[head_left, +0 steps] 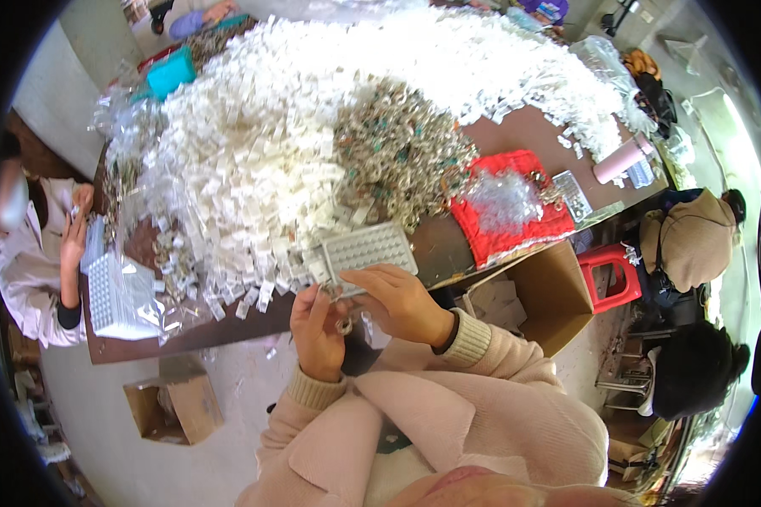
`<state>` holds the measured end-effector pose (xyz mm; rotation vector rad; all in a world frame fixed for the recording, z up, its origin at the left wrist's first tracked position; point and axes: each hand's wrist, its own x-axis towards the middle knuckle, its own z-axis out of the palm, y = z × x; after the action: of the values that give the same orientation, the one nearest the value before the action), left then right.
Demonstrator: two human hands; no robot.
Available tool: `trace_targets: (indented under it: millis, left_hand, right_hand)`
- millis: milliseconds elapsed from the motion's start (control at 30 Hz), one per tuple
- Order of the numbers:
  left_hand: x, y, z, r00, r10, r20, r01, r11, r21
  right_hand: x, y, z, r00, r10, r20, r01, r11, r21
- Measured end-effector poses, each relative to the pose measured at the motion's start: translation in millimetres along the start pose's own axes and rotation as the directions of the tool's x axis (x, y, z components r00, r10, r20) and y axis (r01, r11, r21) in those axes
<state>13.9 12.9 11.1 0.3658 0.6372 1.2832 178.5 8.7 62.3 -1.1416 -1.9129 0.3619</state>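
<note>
Hands (317,325) (397,300) pinch small silvery ring (344,324), clear packet (347,291).

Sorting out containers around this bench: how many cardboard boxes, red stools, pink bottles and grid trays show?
Cardboard boxes: 2, one by the bench edge, one on the floor
Red stool: 1
Pink bottle: 1
Grid trays: 3
Total: 7

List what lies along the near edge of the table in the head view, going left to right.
White grid tray by the co-worker's hand → left hand → right hand holding a white tray → red cloth with clear bags → pink bottle.
</note>
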Motion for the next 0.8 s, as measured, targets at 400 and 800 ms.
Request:
trace_targets:
  millis: [400,800]
  left_hand:
    - [8.1,1.6,-1.4,0.983,0.123,0.140,-0.123,0.992,-0.005]
    - [-13.5,12.3,4.5,0.983,0.134,0.125,-0.144,0.987,0.073]
  right_hand:
    - [-28.1,39.5,4.8,0.994,-0.110,-0.012,0.102,0.953,-0.285]
    - [-15.4,21.4,-26.6,0.940,-0.300,-0.161,0.233,0.912,-0.337]
